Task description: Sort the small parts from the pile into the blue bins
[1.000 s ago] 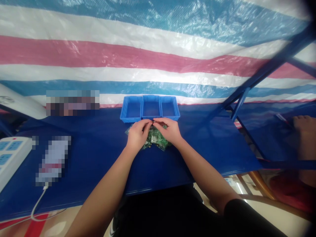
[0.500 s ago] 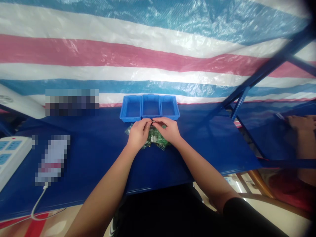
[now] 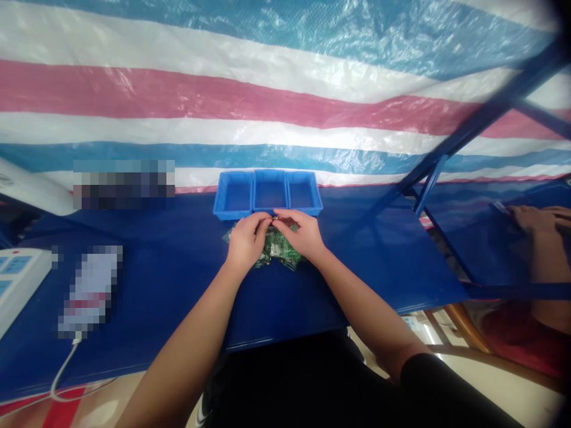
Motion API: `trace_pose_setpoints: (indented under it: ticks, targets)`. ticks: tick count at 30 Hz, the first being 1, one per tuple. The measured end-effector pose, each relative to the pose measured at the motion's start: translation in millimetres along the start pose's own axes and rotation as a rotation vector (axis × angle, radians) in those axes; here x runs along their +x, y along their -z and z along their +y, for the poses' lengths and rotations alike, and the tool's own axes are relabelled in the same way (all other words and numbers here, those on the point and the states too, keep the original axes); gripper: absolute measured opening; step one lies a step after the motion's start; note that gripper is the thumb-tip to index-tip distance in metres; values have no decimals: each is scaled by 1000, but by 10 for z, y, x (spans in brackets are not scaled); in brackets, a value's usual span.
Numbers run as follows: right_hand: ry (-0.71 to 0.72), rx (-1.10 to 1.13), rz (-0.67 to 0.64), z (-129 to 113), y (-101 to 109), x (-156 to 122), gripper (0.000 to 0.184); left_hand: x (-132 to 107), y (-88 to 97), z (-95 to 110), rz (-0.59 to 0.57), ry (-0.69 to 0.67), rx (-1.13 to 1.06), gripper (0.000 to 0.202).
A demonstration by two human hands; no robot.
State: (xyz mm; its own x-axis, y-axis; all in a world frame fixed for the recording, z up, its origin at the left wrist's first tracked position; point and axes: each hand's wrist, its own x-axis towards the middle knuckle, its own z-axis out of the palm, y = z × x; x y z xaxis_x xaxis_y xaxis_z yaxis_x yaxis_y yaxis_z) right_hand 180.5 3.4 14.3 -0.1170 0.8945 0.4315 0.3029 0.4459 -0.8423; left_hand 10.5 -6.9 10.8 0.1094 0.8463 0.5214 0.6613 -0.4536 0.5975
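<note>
Head view: the fingers [image 3: 257, 218] of both hands nearly meet, the left hand [image 3: 243, 239] and the right hand [image 3: 307, 234] each closed to a narrow pinch on one tiny part [image 3: 275, 219], too small for me to make out. It's held up just above a heap of clear bags [image 3: 277, 246] with green contents, lying on the blue tabletop [image 3: 187, 291]. Right behind the hands, three blue bins [image 3: 232, 214] stand side by side. Well off to the left lie a pixelated device [image 3: 91, 285] on a white cable [image 3: 63, 368] and a power strip [image 3: 29, 279]. Over to the right, a co-worker's hand [image 3: 533, 218] rests beyond a blue frame [image 3: 468, 131]; striped tarp [image 3: 214, 98] hangs behind everything.
</note>
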Motion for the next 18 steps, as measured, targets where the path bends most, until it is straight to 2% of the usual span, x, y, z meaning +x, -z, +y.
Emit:
trace_pose_setpoints:
  ticks: [6,14,18]
  targets:
    - [42,-55,-9,12,11,1,23,-6,13,28,-24,-3,49,28]
    - [61,-36,19,34,29,20,22,-15,-26,20,71,-16,27,26]
    - [63,-39,6,53,13,15,24,-7,-30,11,68,-35,51,24]
